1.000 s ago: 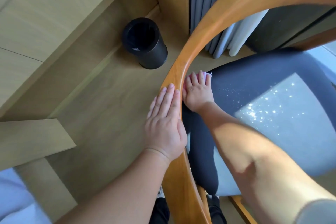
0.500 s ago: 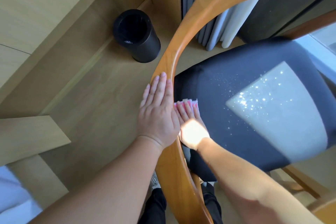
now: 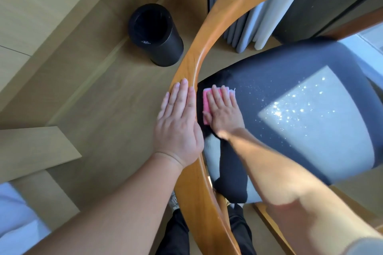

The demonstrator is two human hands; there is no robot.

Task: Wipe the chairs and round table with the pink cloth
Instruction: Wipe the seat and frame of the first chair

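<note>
1. The pink cloth (image 3: 206, 101) lies folded flat on the chair's dark seat (image 3: 290, 64). It sits at the part of the seat just beside the curved wooden rail (image 3: 192, 64) and is mostly covered by the right hand (image 3: 223, 109).
2. The cloth looks thin, soft and light, so it will likely bunch or slip out if pressed unevenly. The woven seat probably drags on it. A broad flat palm with fingers over the leading edge seems the surest hold.
3. The right hand is palm down, fingers straight and close together. It presses the cloth onto the seat rather than curling round it. Its forearm reaches in from the lower right, over the seat.
4. The left hand (image 3: 178, 124) lies flat on top of the rail, fingers straight and pointing along it. It holds nothing and seemingly steadies the chair.
5. A black bin (image 3: 157, 35) stands on the floor beyond the rail, well apart from both hands.
</note>
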